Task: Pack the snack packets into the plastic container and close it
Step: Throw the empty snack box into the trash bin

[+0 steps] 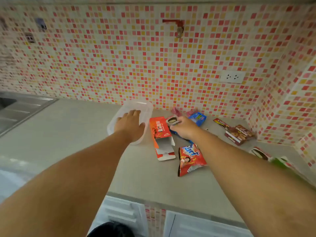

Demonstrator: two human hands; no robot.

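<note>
Left hand [130, 124] lies flat, fingers straight, on the clear plastic container [145, 109] by the tiled wall; right hand [183, 128] pinches a small chocolate snack packet [172, 120] beside the open orange carton [159, 134]

Bare desk [71, 134] open across the left and near side, snack packets [191, 159] and an opened orange carton [161, 139] crowding the right, tiled wall [153, 65] closing the far edge, sink [20, 108] far left

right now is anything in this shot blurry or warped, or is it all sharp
Head view: wide-angle bend curves the tiled wall and counter edge; left border smeared around the sink; a green packet at right is motion-blurred; the hands and the red snack bag are fairly sharp; light is soft, without hard shadows.
</note>
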